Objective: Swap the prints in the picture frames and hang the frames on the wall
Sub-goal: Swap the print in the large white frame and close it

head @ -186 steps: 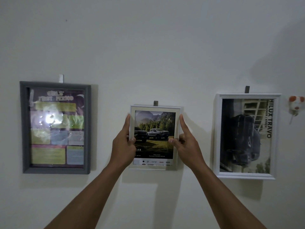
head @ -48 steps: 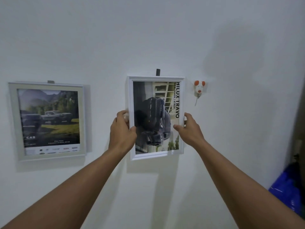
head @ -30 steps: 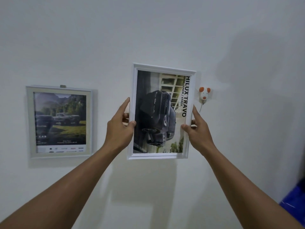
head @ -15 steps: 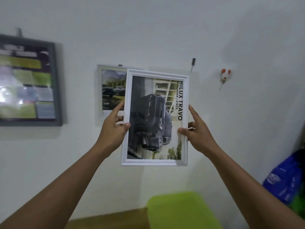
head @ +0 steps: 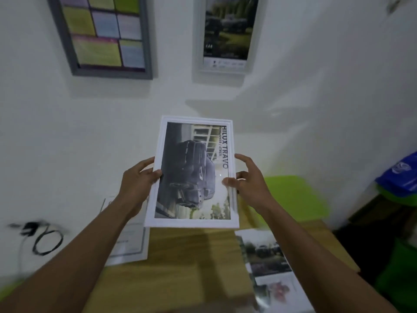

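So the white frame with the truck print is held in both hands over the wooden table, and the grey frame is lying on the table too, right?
Not quite. The head view shows the grey frame hanging on the wall, not lying on the table.

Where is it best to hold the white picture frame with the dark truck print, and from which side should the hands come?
Grip the white picture frame with the dark truck print at the middle of its two long side rails, one hand from each side. The left hand and right hand already do so. The frame is tall and narrow with a glossy front, so thumbs should probably rest on the rails, not the print.
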Tool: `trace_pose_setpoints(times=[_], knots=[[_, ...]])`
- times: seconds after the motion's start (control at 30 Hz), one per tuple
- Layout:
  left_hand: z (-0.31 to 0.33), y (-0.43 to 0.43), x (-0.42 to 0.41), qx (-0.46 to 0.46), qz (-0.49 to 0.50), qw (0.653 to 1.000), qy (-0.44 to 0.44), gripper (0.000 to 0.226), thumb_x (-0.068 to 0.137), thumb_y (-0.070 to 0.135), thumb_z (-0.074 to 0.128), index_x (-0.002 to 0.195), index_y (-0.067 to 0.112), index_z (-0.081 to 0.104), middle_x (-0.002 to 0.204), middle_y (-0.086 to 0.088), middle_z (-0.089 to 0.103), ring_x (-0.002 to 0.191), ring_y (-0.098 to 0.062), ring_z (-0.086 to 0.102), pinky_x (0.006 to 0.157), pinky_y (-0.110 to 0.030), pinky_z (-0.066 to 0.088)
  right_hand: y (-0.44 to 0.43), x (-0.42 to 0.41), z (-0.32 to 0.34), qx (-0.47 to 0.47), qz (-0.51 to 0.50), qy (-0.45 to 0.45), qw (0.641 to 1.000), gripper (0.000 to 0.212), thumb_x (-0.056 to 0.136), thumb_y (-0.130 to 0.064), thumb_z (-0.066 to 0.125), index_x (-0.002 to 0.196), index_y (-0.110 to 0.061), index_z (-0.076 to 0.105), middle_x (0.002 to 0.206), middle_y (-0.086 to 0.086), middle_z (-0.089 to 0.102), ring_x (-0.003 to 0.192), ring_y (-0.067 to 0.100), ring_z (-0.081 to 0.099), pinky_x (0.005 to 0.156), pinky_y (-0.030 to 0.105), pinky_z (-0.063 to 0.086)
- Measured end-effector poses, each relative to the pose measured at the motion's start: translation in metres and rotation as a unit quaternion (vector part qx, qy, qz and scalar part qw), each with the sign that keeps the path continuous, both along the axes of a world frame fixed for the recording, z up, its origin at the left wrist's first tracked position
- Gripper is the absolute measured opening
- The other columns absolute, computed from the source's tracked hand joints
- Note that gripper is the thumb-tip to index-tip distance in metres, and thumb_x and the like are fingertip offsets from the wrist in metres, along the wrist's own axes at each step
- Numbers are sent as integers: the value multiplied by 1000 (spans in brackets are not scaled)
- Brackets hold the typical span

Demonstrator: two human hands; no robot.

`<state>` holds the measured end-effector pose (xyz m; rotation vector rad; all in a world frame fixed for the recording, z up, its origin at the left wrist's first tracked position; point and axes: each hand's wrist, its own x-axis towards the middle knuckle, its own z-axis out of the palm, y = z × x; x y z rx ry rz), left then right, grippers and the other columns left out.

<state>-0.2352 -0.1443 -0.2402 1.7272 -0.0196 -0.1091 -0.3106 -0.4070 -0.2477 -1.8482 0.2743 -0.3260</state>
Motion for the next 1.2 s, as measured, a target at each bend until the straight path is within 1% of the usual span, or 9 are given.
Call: trace_pose_setpoints(times=[0.2, 0.37, 0.57, 0.77, 0.87, 0.97, 1.07, 1.13, 1.2], knots=[[-65, 30, 0, -82, -77, 983, 145, 58, 91, -3, 57, 138, 30, 51, 127, -7, 63, 107, -30, 65, 97, -46, 51, 22, 9, -78, 63, -35, 63, 995, 65, 76, 1, 80, 123, -38, 56, 96, 38, 64, 75, 27, 61, 81, 52, 55], [-103, 35, 0, -63, -143, 962, 225, 88, 82, -20, 55, 144, 41, 40, 127, -9, 63, 110, -35, 63, 89, -44, 55, 17, 15, -131, 96, -54, 125, 986, 60, 77, 1, 79, 115, -40, 58, 95, 27, 69, 78, 28, 62, 78, 44, 57], [-114, 11, 4, 73, -107, 986, 102, 79, 79, -6, 68, 136, 43, 45, 126, -6, 63, 111, -29, 62, 89, -50, 55, 27, 50, -159, -70, 17, 169, 983, 45, 92, -39, 68, 133, -23, 58, 135, 3, 58, 117, 25, 59, 97, 43, 51], [-106, -25, -24, 170, -147, 972, -72, 63, 84, 5, 67, 126, 48, 45, 99, 23, 67, 87, 6, 66, 61, -14, 55, 70, 78, -104, 175, 78, 163, 968, 51, 88, -55, 66, 125, -22, 56, 114, 4, 67, 99, 20, 69, 74, 44, 62], [-108, -42, -37, 178, -159, 965, -105, 74, 76, 6, 71, 127, 53, 46, 97, 40, 62, 93, 13, 62, 73, -10, 52, 67, 76, -95, 217, 61, 173, 959, 48, 86, -36, 75, 125, -21, 50, 103, 6, 68, 81, 18, 71, 59, 34, 61], [-123, -64, -44, 171, -182, 964, -93, 63, 76, 28, 74, 134, 39, 51, 115, 19, 67, 101, 0, 63, 82, -30, 57, 53, 74, -105, 149, 22, 175, 973, 40, 89, -10, 61, 125, -21, 46, 102, 12, 63, 84, 24, 66, 61, 38, 60], [-143, -71, -41, 175, -145, 973, -48, 57, 81, 49, 70, 134, 35, 54, 124, 10, 63, 112, -5, 58, 95, -34, 51, 26, 68, -118, 147, 1, 165, 975, 40, 86, 1, 49, 120, -20, 55, 99, 4, 67, 87, 22, 66, 56, 30, 52], [-158, -63, -22, 236, -83, 965, -78, 57, 87, 46, 65, 139, 30, 49, 136, 5, 55, 126, -14, 49, 106, -30, 36, 5, 62, -126, 213, 8, 175, 961, 42, 85, 8, 51, 116, -19, 61, 89, 1, 71, 74, 17, 66, 51, 25, 50], [-167, -49, 0, 264, -44, 963, -21, 60, 91, 34, 64, 145, 22, 41, 146, -1, 46, 134, -21, 41, 106, -28, 30, -12, 59, -137, 267, 25, 182, 946, 47, 84, 13, 53, 120, -17, 61, 96, 7, 73, 78, 21, 67, 59, 28, 53]])
